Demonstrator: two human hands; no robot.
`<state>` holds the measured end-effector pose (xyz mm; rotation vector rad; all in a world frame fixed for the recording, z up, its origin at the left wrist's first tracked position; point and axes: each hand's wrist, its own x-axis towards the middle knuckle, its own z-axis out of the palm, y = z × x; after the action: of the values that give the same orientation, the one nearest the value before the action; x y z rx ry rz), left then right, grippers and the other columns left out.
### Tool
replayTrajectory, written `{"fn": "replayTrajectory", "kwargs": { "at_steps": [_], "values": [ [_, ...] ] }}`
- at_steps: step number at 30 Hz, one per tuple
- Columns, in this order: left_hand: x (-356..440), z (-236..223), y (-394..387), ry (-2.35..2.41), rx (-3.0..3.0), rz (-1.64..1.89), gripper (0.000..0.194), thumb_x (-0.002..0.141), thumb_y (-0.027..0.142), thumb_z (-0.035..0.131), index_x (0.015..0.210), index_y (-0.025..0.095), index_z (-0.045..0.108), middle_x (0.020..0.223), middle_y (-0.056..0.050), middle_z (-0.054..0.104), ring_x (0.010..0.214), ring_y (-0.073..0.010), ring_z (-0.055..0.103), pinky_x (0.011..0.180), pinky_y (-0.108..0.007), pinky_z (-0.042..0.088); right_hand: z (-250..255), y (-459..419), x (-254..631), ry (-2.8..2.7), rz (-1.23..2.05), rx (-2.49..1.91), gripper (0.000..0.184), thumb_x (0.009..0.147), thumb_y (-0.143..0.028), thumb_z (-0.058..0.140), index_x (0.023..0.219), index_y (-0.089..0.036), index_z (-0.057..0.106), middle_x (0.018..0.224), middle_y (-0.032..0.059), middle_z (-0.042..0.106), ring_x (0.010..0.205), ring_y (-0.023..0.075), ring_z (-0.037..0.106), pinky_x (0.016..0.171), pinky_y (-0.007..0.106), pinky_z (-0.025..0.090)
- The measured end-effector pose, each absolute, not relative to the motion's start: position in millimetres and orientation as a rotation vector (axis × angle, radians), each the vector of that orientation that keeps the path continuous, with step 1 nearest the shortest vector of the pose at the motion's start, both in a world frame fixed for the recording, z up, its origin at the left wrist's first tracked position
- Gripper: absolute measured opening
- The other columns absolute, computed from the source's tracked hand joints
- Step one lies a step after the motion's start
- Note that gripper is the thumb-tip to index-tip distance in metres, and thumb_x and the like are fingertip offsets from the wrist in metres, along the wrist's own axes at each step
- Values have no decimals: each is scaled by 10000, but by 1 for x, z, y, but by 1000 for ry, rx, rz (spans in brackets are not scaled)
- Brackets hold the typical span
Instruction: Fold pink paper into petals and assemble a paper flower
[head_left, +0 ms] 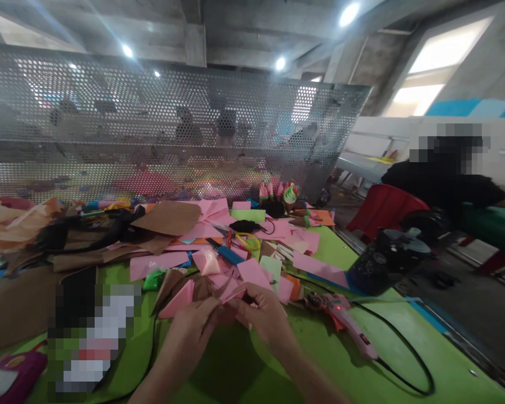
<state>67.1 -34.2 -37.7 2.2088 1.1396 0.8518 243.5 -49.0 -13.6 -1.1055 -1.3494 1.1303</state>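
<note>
My left hand (193, 331) and my right hand (263, 317) meet over the green table (320, 359), both with fingers pinched on a folded pink paper piece (225, 294). A pink triangular fold (177, 300) sticks out to the left of my left hand. Loose pink sheets (252, 272) lie just beyond my fingers. A pink hot glue gun (340, 317) rests on the table to the right of my right hand, its black cord (404, 348) looping toward the table's right edge.
Pink, green and brown paper scraps (168, 219) litter the far table, with scissors (231, 247) and small cone crafts (289, 195). A perforated metal screen (151, 123) stands behind. A black container (382, 261) sits at the right edge. A person in black (441, 185) sits at the right.
</note>
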Motion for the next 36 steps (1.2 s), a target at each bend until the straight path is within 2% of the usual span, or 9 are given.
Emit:
{"fn": "replayTrajectory", "kwargs": {
  "at_steps": [7, 13, 17, 20, 24, 27, 30, 34, 36],
  "values": [
    [62, -39, -33, 1192, 2093, 850, 295, 970, 342, 341, 838, 225, 578, 659, -3, 627, 585, -177, 594, 552, -257, 371, -18, -44, 252, -1283, 1045, -1179, 311, 778, -453, 704, 710, -156, 642, 652, 4, 584, 645, 146, 505, 621, 255, 387],
    [66, -38, -35, 1206, 2062, 824, 344, 981, 382, 334, 771, 223, 556, 678, -7, 612, 614, -179, 575, 563, -265, 361, -22, -43, 252, -1229, 1044, -1192, 328, 812, -448, 652, 668, -167, 562, 615, -35, 454, 595, 120, 416, 570, 236, 339],
    [68, -34, -35, 1112, 2130, 834, 301, 961, 360, 410, 784, 211, 604, 799, -41, 652, 802, -211, 593, 699, -292, 409, -17, -49, 249, -1354, 908, -1274, 292, 831, -378, 635, 640, -171, 556, 588, -42, 427, 579, 113, 385, 548, 229, 303],
    [69, -37, -35, 1062, 2075, 919, 227, 931, 336, 480, 825, 203, 632, 828, -42, 653, 828, -210, 587, 722, -296, 421, -13, -53, 244, -1435, 893, -1273, 296, 833, -364, 641, 621, -174, 559, 576, -38, 444, 573, 114, 397, 541, 223, 309],
    [72, -48, -34, 1075, 1904, 1043, 244, 923, 330, 482, 773, 195, 620, 754, -20, 622, 737, -182, 573, 667, -275, 423, -14, -53, 238, -1355, 1079, -1147, 293, 819, -452, 662, 757, -171, 610, 686, -14, 540, 619, 121, 450, 550, 217, 351],
    [73, -51, -32, 1100, 1788, 1087, 265, 905, 360, 507, 726, 193, 607, 675, 2, 578, 663, -165, 544, 615, -258, 415, -18, -51, 237, -1325, 1119, -1166, 344, 800, -484, 675, 697, -180, 554, 641, -35, 485, 584, 110, 416, 523, 212, 329],
    [74, -47, -32, 1079, 1703, 1086, 256, 875, 373, 554, 704, 193, 613, 657, 8, 586, 650, -161, 546, 601, -250, 419, -21, -51, 238, -1406, 1028, -1254, 349, 814, -452, 665, 644, -181, 526, 600, -44, 458, 567, 107, 400, 518, 215, 312],
    [73, -34, -33, 1039, 1575, 1123, 199, 841, 390, 606, 840, 199, 663, 801, -13, 677, 772, -183, 618, 689, -266, 469, -23, -55, 238, -1588, 998, -1312, 268, 846, -381, 638, 687, -166, 607, 633, -22, 552, 605, 124, 471, 548, 221, 331],
    [72, -31, -33, 1054, 1552, 1151, 193, 831, 381, 607, 797, 196, 655, 765, -7, 667, 753, -180, 619, 680, -263, 473, -24, -57, 236, -1640, 1014, -1325, 213, 849, -333, 634, 716, -167, 631, 656, -16, 594, 630, 134, 509, 561, 220, 342]
  ]
}}
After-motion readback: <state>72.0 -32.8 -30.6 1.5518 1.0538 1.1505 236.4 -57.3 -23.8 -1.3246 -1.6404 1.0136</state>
